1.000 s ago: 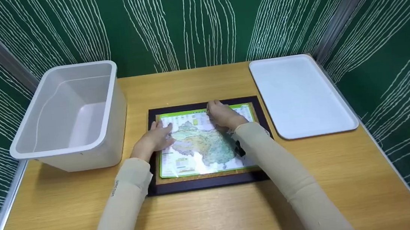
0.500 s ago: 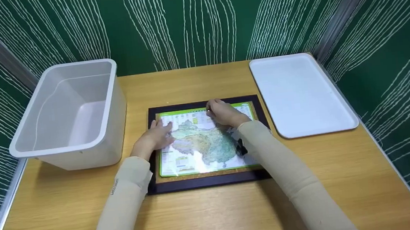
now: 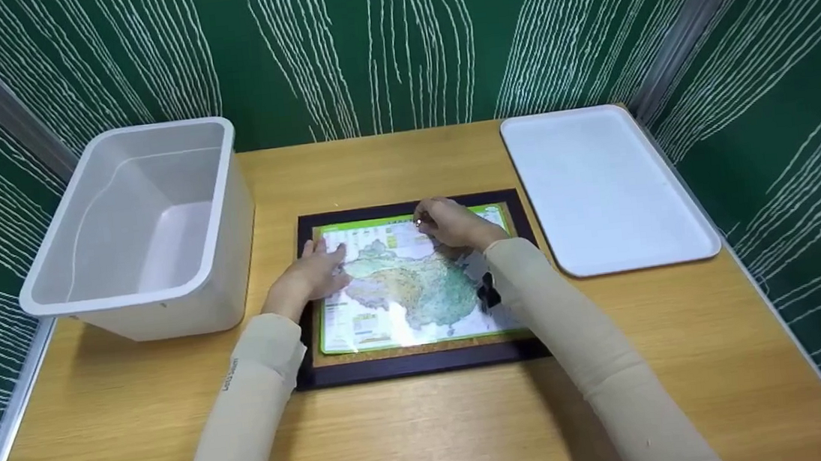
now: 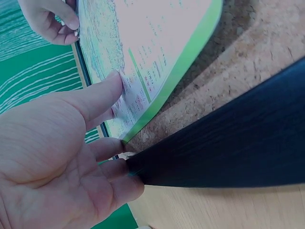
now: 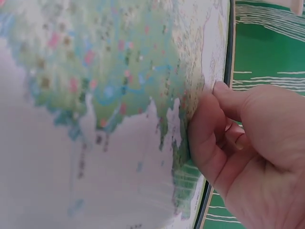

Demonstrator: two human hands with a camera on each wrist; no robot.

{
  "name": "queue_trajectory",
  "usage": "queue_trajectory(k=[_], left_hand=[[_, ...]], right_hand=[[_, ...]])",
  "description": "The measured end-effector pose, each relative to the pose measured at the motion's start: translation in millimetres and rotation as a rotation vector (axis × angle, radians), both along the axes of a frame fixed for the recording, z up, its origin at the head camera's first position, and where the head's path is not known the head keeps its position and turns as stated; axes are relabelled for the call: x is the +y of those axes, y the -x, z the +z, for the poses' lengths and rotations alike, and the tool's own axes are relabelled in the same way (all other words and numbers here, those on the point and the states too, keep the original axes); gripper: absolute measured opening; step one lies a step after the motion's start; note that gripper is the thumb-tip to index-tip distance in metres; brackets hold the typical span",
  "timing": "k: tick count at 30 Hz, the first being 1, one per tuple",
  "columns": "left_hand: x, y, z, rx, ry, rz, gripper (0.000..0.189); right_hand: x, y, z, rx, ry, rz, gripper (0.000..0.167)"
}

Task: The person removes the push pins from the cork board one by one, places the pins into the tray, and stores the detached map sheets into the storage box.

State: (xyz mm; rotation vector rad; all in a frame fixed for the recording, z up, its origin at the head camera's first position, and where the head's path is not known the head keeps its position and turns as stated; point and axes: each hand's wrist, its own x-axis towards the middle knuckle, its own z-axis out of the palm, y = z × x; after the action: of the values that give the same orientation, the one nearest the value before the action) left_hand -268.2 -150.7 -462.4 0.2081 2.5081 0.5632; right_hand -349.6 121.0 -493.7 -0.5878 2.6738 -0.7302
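A glossy map (image 3: pixel 401 284) with a green border lies on a dark-framed cork board (image 3: pixel 423 365). My left hand (image 3: pixel 309 272) rests with spread fingers at the map's upper left. In the left wrist view its thumb lies on the printed sheet and its lower fingers (image 4: pixel 126 188) touch the dark frame (image 4: pixel 219 138). At the middle of the map's top edge, my right hand (image 3: pixel 450 224) has its thumb and fingers curled together, pinching a small white thing (image 3: pixel 419 222), too small to make out. The right wrist view shows those fingertips right at the map surface (image 5: pixel 119 157).
A deep white plastic tub (image 3: pixel 134 298) stands on the table to the left. A shallow white tray (image 3: pixel 607 196) lies at the right. Behind and beside the wooden table (image 3: pixel 415 437) rise green walls (image 3: pixel 408 50) with white streaks.
The right hand and forearm have shifted slightly to the right and turned a little. The small white thing now shows more clearly at its fingertips. The left hand has stayed in place.
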Motion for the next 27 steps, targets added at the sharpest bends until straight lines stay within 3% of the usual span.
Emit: queue_trajectory(k=[11, 19, 27], left_hand=[[0.2, -0.4, -0.2, 0.000, -0.021, 0.028, 0.066], [-1.0, -0.8, 1.0, 0.021, 0.013, -0.032, 0.065], [-0.4, -0.8, 1.1, 0.020, 0.014, -0.010, 0.065]], right_hand=[[1.2, 3.3, -0.7, -0.015, 0.020, -0.018, 0.016], [2.8, 3.2, -2.0, 0.023, 0.042, 0.041, 0.018], [2.0, 3.6, -3.8, -0.015, 0.062, -0.016, 0.017]])
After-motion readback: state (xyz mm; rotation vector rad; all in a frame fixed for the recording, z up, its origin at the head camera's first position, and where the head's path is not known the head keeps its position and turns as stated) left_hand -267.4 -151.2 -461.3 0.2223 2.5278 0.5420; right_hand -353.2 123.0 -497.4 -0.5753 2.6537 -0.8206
